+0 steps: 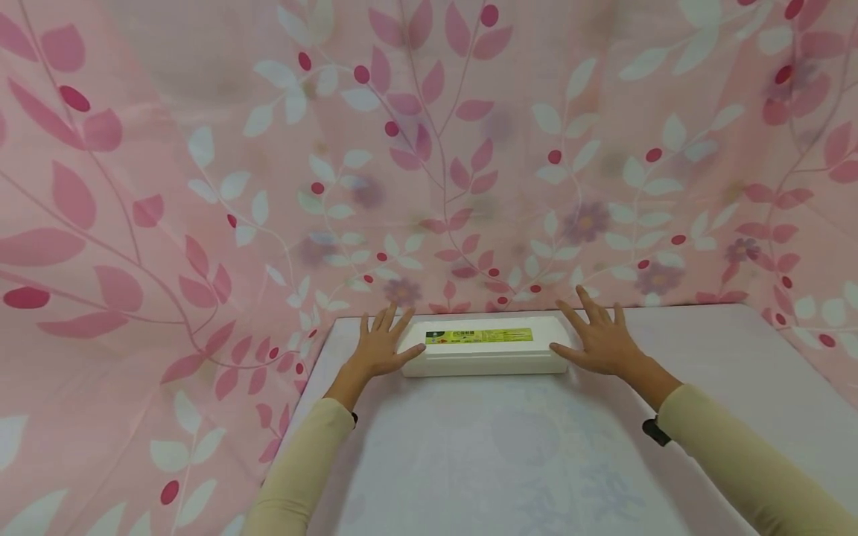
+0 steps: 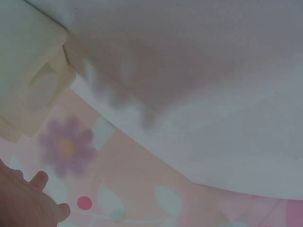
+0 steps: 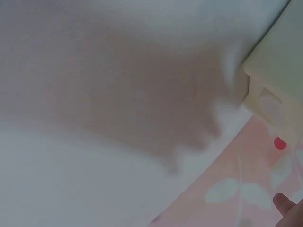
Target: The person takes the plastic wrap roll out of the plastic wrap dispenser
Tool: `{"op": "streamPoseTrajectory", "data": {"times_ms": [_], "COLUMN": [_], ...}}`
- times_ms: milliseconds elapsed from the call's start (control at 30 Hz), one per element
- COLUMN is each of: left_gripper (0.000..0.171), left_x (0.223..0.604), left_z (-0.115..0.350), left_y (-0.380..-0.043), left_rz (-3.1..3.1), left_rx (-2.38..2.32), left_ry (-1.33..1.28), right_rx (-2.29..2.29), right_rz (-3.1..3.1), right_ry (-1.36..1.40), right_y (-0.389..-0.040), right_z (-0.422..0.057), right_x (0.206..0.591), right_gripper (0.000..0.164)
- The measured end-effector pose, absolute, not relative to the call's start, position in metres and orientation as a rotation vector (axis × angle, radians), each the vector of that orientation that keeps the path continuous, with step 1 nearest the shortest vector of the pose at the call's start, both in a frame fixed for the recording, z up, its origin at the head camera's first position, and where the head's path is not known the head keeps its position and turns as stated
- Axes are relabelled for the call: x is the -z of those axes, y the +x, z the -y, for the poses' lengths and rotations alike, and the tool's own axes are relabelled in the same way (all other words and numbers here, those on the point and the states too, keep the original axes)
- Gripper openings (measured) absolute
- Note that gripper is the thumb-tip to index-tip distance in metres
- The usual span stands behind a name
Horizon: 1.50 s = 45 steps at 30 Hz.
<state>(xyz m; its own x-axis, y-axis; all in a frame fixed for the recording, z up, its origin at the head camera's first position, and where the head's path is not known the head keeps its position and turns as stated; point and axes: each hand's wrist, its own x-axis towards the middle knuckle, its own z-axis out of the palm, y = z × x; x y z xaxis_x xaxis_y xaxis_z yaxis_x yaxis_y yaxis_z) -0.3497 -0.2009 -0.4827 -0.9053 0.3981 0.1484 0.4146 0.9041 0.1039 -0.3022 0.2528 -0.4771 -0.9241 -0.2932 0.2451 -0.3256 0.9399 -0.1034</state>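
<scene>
A long white plastic box [image 1: 496, 364] with a yellow-green printed label [image 1: 479, 336] on top lies crosswise at the far edge of the table. At its left end is my left hand [image 1: 380, 346], fingers spread, thumb tip overlapping the box's front corner in the head view. My right hand [image 1: 602, 344] mirrors this at the right end, its fingers also spread and its thumb overlapping the near corner. Each wrist view catches one end of the box [image 2: 28, 52], where a rounded recess shows. Only some fingers of the left hand [image 2: 29, 201] and right hand [image 3: 289, 210] appear there.
A pale cloth covers the table [image 1: 482, 454], marked with faint floral shapes. Behind the box and along the left side hangs a pink curtain [image 1: 429, 156] with leaves and flowers, close to the table's edges. Shadows of the hands fall on the cloth.
</scene>
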Motion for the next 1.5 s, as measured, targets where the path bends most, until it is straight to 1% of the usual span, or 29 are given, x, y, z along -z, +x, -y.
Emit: {"op": "streamPoseTrajectory", "data": {"times_ms": [233,467,767,1033,1133,1300,1400,1500], "left_gripper": [0.102,0.107,0.109,0.119,0.120,0.114,0.112,0.113], "left_x": [0.491,0.493,0.490,0.494,0.497,0.504,0.506,0.505], "left_z": [0.201,0.200,0.199,0.196,0.196,0.199,0.201,0.202], "left_y": [-0.352,-0.354,-0.354,-0.363,-0.366,-0.367,-0.366,-0.367], "left_rz": [2.958,2.969,3.028,3.064,3.068,3.039,3.007,2.985], "left_rx": [0.264,0.369,0.517,0.672,0.758,0.986,1.114,1.167], "left_ry": [-0.667,-0.653,-0.676,-0.633,-0.601,-0.564,-0.570,-0.604], "right_rx": [-0.226,-0.303,-0.646,-0.791,-0.872,-1.020,-1.022,-1.004], "right_rz": [2.892,2.910,2.923,2.938,2.922,2.934,2.959,2.986], "right_ry": [0.507,0.559,0.565,0.565,0.574,0.517,0.491,0.457], "right_y": [-0.304,-0.306,-0.309,-0.317,-0.320,-0.322,-0.324,-0.326], "right_z": [-0.244,-0.239,-0.227,-0.228,-0.230,-0.232,-0.233,-0.233], "right_x": [0.482,0.487,0.490,0.492,0.494,0.497,0.499,0.500], "right_gripper": [0.096,0.105,0.116,0.122,0.123,0.126,0.128,0.130]}}
